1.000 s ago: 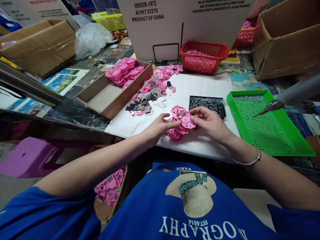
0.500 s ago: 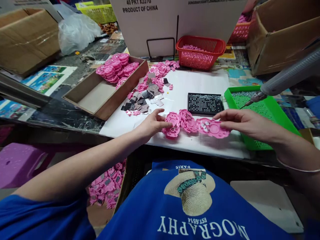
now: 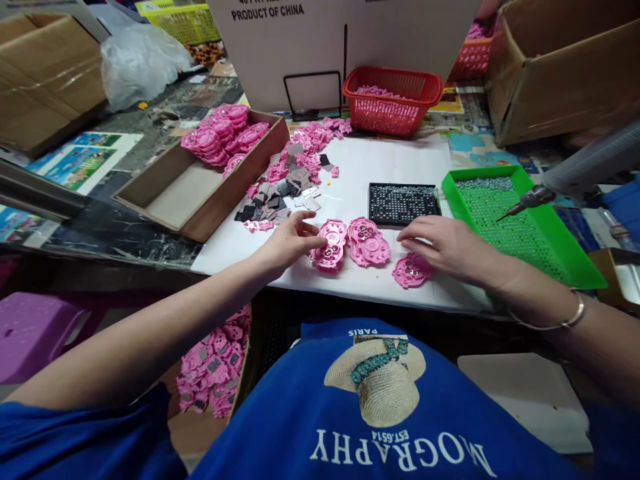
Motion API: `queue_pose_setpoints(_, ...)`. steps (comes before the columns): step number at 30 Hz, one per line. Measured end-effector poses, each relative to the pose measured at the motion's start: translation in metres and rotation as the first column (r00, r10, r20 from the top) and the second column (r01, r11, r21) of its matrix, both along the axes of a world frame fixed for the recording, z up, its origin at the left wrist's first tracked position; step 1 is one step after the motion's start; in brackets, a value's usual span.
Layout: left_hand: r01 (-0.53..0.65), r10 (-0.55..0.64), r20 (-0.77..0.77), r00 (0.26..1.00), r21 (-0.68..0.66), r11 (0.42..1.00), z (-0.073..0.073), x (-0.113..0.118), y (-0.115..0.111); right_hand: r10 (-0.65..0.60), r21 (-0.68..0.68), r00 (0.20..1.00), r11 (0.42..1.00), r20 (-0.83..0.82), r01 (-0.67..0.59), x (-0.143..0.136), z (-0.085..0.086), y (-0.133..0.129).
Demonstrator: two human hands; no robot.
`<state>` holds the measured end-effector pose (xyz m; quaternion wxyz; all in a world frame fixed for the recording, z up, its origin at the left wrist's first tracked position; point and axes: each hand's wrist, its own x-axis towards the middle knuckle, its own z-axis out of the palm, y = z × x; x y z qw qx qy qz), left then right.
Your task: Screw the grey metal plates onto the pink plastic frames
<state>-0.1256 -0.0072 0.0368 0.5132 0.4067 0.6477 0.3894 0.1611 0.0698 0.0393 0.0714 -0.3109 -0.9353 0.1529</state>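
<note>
Three pink plastic casing parts with small shiny metal pieces set in them lie along the front of the white work surface [image 3: 350, 157]. My left hand [image 3: 287, 247] is beside the left casing part [image 3: 336, 233], its fingers apart and one digit resting over that part's edge. The middle casing part [image 3: 373, 247] lies close by, untouched. Over the right casing part [image 3: 411, 272] my right hand [image 3: 453, 250] is held palm down, fingers spread and partly covering it. Whether its fingertips touch the part I cannot tell.
Behind are a black screw tray [image 3: 404, 203] and loose grey plates [image 3: 273, 203]. A green tray [image 3: 525, 220] stands right, under an electric screwdriver [image 3: 535, 197]. A wooden tray [image 3: 200, 213] holds stacked pink casings; a red basket [image 3: 393, 100] holds small pink pieces.
The right casing part, formerly raised in my right hand, now lies on the surface, turned and let go. My right hand has shifted left over it. The left hand stays near the left part.
</note>
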Motion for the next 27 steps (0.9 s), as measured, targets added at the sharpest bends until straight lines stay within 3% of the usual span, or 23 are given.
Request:
queue_pose_setpoints(4, 0.084, -0.07, -0.162, 0.984, 0.079, 0.993, -0.004, 0.001, -0.004, -0.107, 0.049, 0.992, 0.993, 0.068, 0.104, -0.039, -0.005, -0.015)
queue_pose_setpoints(8, 0.272, -0.15, -0.494, 0.856, 0.185, 0.944, -0.009, 0.008, -0.011, -0.155, 0.086, 0.975, 0.986, 0.157, 0.143, -0.06, -0.01, -0.015)
queue_pose_setpoints(12, 0.387, -0.168, -0.654, 0.737, 0.205, 0.899, -0.017, 0.009, -0.014, -0.162, 0.03, 0.979, 0.987, 0.125, 0.159, -0.057, -0.003, -0.011)
queue_pose_setpoints(16, 0.419, -0.145, -0.728, 0.67, 0.209, 0.883, -0.02, 0.003, -0.015, -0.157, 0.06, 0.987, 0.986, 0.023, 0.155, -0.028, 0.014, -0.005)
queue_pose_setpoints(18, 0.455, -0.054, -0.801, 0.596, 0.282, 0.844, -0.018, 0.005, -0.017, -0.063, 0.116, 0.998, 0.991, -0.022, 0.066, -0.006, 0.022, -0.004)
queue_pose_setpoints(21, 0.576, 0.125, -0.886, 0.446, 0.391, 0.718, -0.012, 0.015, -0.023, 0.201, 0.269, 0.979, 0.944, -0.018, -0.189, 0.03, 0.029, -0.007)
queue_pose_setpoints(24, 0.722, 0.168, -0.943, 0.288, 0.329, 0.609, -0.011, 0.033, -0.029, 0.362, 0.317, 0.927, 0.872, 0.098, -0.374, 0.06, 0.03, -0.015)
queue_pose_setpoints(27, 0.807, 0.169, -0.973, 0.154, 0.223, 0.546, -0.014, 0.047, -0.028, 0.411, 0.326, 0.889, 0.828, 0.201, -0.456, 0.078, 0.025, -0.024)
